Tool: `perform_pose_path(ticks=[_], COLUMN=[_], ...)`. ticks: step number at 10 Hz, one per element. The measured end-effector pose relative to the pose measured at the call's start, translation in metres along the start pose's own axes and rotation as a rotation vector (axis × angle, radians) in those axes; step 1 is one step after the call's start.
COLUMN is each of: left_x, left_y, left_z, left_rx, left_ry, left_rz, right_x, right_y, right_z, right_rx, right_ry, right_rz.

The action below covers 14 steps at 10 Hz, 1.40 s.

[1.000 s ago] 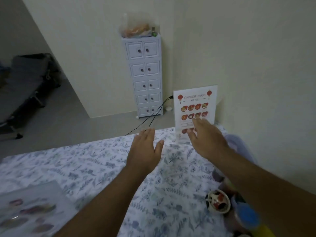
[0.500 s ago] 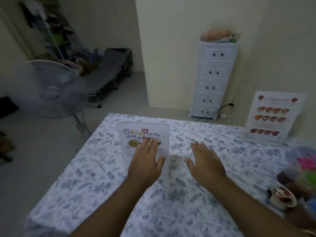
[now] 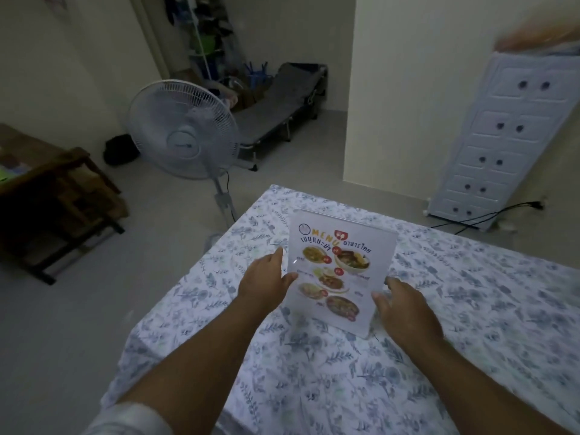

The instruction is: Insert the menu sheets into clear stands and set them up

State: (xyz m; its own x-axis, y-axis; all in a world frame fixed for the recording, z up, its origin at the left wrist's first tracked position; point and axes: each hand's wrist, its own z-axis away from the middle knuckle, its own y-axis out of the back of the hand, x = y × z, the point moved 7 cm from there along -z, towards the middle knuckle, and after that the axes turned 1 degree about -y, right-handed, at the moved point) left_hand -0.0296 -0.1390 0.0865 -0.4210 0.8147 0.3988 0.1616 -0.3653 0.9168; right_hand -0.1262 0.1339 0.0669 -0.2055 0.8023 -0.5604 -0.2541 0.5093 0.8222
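Note:
A clear stand [image 3: 361,243] with a colourful Thai menu sheet [image 3: 332,271] inside stands upright on the table with the blue floral cloth [image 3: 470,309]. My left hand [image 3: 265,279] grips the stand's left edge, thumb on the front and fingers behind. At the lower right edge my right hand [image 3: 405,309] holds on, thumb in front and fingers spread around the back. The stand's base rests on the cloth near the table's far left corner.
A white pedestal fan [image 3: 183,133] stands on the floor just beyond the table's left corner. A white drawer cabinet [image 3: 508,136] with a black cable leans into view at the right. A grey folding bed [image 3: 282,102] and a dark wooden table [image 3: 47,189] sit further off.
My view swung left, away from the Chinese food menu stand by the wall. Both hands moved from hovering flat over the cloth to gripping the Thai menu stand's two sides.

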Motion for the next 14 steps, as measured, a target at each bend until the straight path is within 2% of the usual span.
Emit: perform_pose_path(ticks=[1,2,3,4,5,7,8,11,14], left_x=[-0.018,-0.038,-0.076,-0.098,-0.122,-0.146,-0.154,-0.183,-0.170], left_y=[-0.018,-0.017,-0.003,0.013,0.038,0.053,0.049,0.013,0.030], left_z=[-0.039,-0.069,-0.132,-0.188,-0.279,-0.395,-0.425,-0.447,-0.429], left_rx=[-0.064,-0.026,-0.030,-0.014,0.017,0.025,0.021,0.092,0.148], left_ry=[-0.025,-0.005,0.057,0.043,0.020,0.013,0.018,-0.033,-0.027], left_rz=[0.280,0.510,0.784,0.844,0.883,0.927,0.929,0.962,0.868], right_x=[-0.006,-0.018,-0.056,-0.091,-0.140,-0.181,-0.187,-0.184,-0.189], right_y=[-0.013,-0.018,-0.031,-0.039,-0.053,-0.084,-0.095,-0.126,-0.114], right_z=[-0.020,-0.038,-0.090,-0.136,-0.209,-0.310,-0.335,-0.364,-0.357], right_rx=[0.073,0.137,0.148,0.161,0.201,0.265,0.285,0.320,0.291], right_ry=[-0.016,-0.019,0.018,0.053,0.089,0.073,0.078,0.125,0.113], right_rz=[-0.161,-0.244,-0.288,-0.308,-0.353,-0.365,-0.370,-0.371,-0.335])
